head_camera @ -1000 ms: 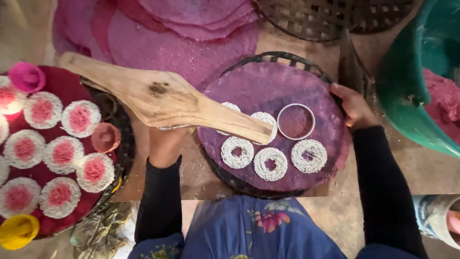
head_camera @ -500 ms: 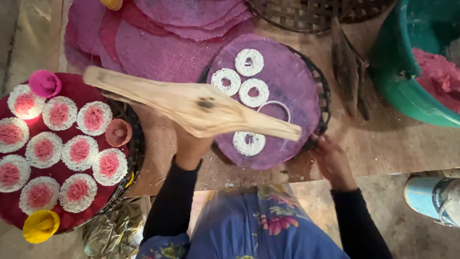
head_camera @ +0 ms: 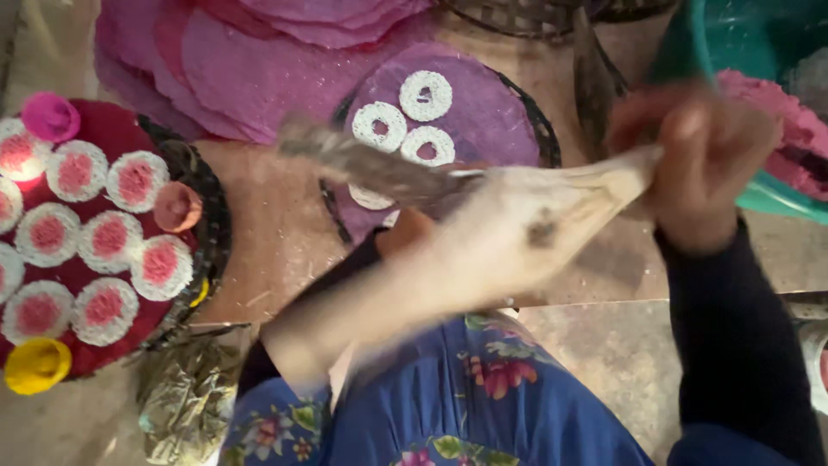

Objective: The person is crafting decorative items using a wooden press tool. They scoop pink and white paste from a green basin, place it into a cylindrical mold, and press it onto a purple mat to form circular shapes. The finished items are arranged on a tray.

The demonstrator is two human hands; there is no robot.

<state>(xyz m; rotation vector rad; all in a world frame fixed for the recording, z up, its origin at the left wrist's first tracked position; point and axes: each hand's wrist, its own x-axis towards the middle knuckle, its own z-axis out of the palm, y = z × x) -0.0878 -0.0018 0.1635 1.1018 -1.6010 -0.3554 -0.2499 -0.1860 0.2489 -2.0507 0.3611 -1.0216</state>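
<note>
The blurred wooden paddle (head_camera: 483,233) lies across the lap, its narrow end gripped in the right hand (head_camera: 699,164); the left hand (head_camera: 405,237) sits under the paddle, its grip impossible to tell. Beyond lies a basket tray (head_camera: 539,129) of purple sheet with white rings (head_camera: 425,95), a green tub (head_camera: 733,52) to its right.

Both hands blurred: left hand (head_camera: 405,237) low at centre, right hand (head_camera: 699,155) raised, fingers curled.
</note>
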